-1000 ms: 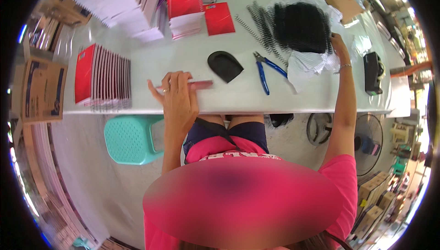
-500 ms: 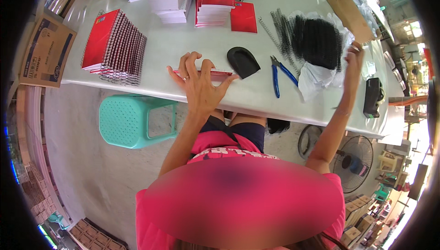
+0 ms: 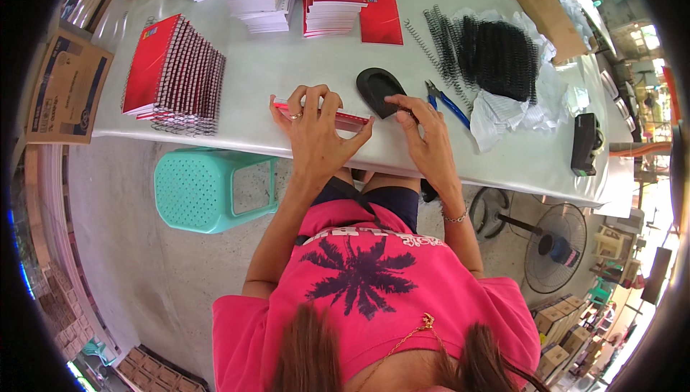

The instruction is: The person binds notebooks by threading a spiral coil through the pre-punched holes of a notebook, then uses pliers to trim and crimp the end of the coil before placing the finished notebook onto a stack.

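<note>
Red notebook [image 3: 338, 116] lies crosswise on the bench [image 3: 287, 68] under the left hand [image 3: 316, 129], fingers clamping it, while the right hand [image 3: 425, 137], loosely curled, touches its right end.

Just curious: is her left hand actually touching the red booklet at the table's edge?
Touching: the head view shows the left hand spread over the red booklet, its fingers pressing on it.

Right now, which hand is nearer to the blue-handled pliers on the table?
The right hand. It rests at the table edge just below and left of the blue-handled pliers. The left hand lies farther left, pressing on the red notebook.
</note>
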